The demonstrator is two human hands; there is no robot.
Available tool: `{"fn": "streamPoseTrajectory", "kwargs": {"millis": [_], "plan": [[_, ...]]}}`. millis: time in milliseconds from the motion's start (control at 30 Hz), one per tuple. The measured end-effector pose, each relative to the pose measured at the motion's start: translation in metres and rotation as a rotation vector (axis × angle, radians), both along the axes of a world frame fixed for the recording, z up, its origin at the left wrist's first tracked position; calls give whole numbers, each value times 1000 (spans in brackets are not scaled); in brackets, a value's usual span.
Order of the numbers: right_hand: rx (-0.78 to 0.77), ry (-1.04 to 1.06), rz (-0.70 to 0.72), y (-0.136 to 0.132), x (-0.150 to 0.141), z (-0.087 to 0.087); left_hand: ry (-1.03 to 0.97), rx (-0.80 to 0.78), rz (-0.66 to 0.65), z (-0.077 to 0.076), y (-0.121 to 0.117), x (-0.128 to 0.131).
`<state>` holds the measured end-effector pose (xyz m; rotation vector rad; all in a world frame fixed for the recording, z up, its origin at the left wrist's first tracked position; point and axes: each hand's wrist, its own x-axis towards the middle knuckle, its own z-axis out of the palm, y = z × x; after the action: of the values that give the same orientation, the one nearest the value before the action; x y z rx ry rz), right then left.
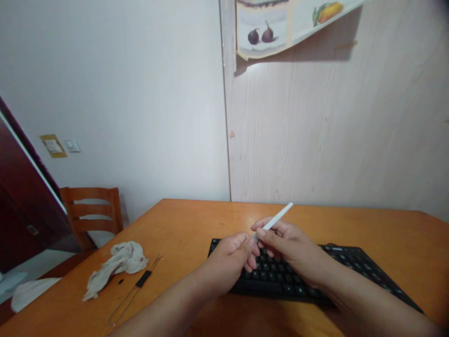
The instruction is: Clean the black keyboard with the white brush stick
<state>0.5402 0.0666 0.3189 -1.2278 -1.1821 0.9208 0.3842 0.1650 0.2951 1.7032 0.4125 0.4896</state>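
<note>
The right grip [291,248] pinches a white plastic rod [277,218] between thumb and fingers, its free end pointing up and away. The left grip [228,262] curls closed just beside the rod's lower end. Beneath both grips lies a black keyboard [361,264] on the orange bench [372,229], and a crumpled cloth [121,264] rests well left of them.

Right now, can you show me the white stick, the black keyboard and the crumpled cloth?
white stick [278,217]: head view, on its middle.
black keyboard [280,281]: head view, on its keys.
crumpled cloth [122,260]: head view, on its bunched middle.
</note>
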Motion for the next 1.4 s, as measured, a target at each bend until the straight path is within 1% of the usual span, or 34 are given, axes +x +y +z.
{"fn": "streamPoseTrajectory", "kwargs": {"millis": [133,233,300,367,433,600,733,833,900,1000,1100,1167,1267,1400], "plan": [[-14,61,-24,1,-1,-1,8,6,-16,0,0,-1],[0,131,-100,3,8,-1,27,15,-17,0,2,-2],[37,174,-167,4,19,0,38,23,19,1,5,-3],[63,180,-219,5,32,3,30,44,79,0,9,-3],[69,137,-260,5,42,7,1,78,146,0,16,-3],[-3,-77,-305,6,53,9,-77,127,341,-8,44,-7],[-130,-226,-321,10,62,0,-145,96,526,-21,72,-13],[-180,-309,-259,14,69,-12,-156,163,610,-32,87,-16],[-172,-333,-220,16,71,-19,-137,161,615,-40,92,-17],[-155,-297,-180,18,70,-27,-115,104,601,-49,95,-16],[-141,-258,-143,20,68,-32,-117,77,612,-54,95,-15],[-138,-283,-138,21,70,-35,-131,68,621,-56,97,-15],[-163,-358,-165,20,74,-36,-162,32,632,-58,99,-15],[-212,-461,-280,18,75,-29,-175,15,645,-61,101,-15]]}}
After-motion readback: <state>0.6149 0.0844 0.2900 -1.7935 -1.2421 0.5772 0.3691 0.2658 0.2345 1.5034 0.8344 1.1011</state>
